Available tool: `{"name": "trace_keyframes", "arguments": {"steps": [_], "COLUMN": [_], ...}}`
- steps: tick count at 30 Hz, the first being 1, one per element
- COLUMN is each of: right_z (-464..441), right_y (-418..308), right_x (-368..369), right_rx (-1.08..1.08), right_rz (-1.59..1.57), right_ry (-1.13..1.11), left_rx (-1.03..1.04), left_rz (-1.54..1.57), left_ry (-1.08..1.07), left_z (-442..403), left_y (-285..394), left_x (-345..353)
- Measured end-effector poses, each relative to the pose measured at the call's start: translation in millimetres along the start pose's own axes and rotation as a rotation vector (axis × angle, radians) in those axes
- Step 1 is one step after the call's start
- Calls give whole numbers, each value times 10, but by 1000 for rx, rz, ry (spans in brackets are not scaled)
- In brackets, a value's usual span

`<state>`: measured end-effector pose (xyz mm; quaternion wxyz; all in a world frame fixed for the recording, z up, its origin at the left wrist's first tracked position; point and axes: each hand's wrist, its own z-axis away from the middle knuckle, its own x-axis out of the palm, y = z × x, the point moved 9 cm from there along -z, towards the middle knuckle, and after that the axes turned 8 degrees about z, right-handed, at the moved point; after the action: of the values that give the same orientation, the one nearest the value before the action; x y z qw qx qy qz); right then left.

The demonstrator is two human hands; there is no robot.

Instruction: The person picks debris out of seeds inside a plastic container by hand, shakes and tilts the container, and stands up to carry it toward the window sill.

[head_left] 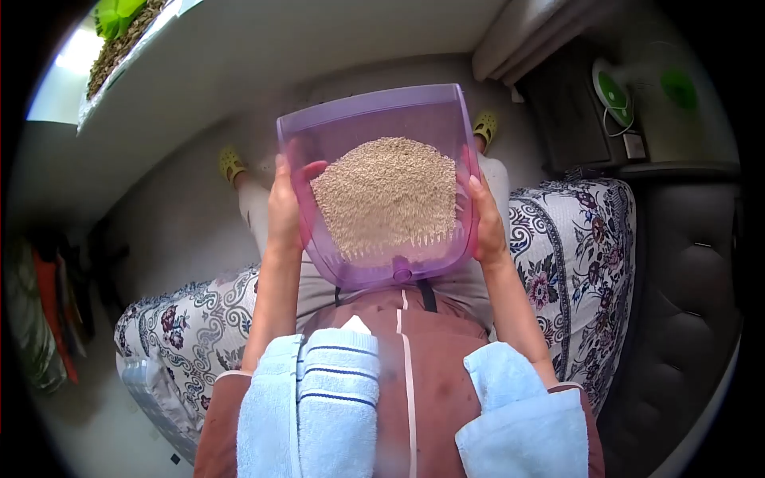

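Observation:
A translucent purple plastic bin [368, 108] is held up in front of my body, above my lap. Inside it is a heap of small beige grains [389, 191], whose exact kind I cannot tell. My left hand [284, 205] grips the left wall, its fingers partly visible through the plastic. On the opposite wall my right hand [488, 223] is closed, thumb toward the rim. A small rounded knob [402, 269] shows on the side nearest me.
I sit on a bed with a floral cover [570, 247]. A light blue towel [339, 390] hangs over my shoulders. At right are a dark padded headboard [689, 303] and a dark nightstand [570, 111] with a green-and-white device [612, 89]. Upper left, a ledge holds brown material [119, 52].

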<state>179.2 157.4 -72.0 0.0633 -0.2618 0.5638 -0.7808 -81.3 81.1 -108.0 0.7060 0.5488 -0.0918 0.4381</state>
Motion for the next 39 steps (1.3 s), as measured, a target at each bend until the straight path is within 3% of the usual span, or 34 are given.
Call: {"name": "trace_keyframes", "arguments": {"steps": [2,5,6,7,11,16,17,18,20,21,23,25,29,32,33,35,36,37,38,39], "right_z": [14,153,184,76,115,46,91,143,278,243,149,199,212,161,194,186,232,167,135,153], "right_y": [-252,-620,-638,-269,76,-140,-316,-466,-705,-517,-149,-31,74,-91,-340,-490,-529,-179,-110,-38], "right_x": [108,282,292,68,-31,90,161,214,310,204,17,32,-2,30,130,197,194,-7,-2,0], "right_rx": [-95,-326,-394,-244,-162,-29,-72,-184,-409,-437,-276,-184,4,20,-57,-315,-446,-304,-233,-202], "right_rz": [113,105,89,36,-6,-72,-59,-50,-38,-25,-7,-49,-94,-28,-27,-80,-106,-121,-40,9], "right_ry": [-20,-103,-118,-41,32,96,46,2,-81,-113,29,38,101,44,34,-43,-82,11,45,35], "left_rx": [84,254,232,210,132,205,203,134,307,297,299,277,58,187,213,242,284,326,353,384], "left_rz": [-16,86,52,17,2,-134,-112,-26,-24,-22,-17,-39,-61,-120,-103,-69,-108,-147,-214,-134], "left_ry": [-11,-240,-195,-153,-86,-57,-22,-158,-368,-286,-131,-182,-74,-98,-83,-311,-295,-276,-83,-191], "left_z": [57,309,253,165,105,111,184,305,491,411,196,170,178,183,257,494,448,405,216,224], "left_y": [208,688,628,510,218,433,542,626,908,847,613,466,211,512,635,871,859,848,702,669], "left_x": [99,566,515,424,167,290,410,527,739,678,494,436,218,414,537,877,823,770,476,580]}}
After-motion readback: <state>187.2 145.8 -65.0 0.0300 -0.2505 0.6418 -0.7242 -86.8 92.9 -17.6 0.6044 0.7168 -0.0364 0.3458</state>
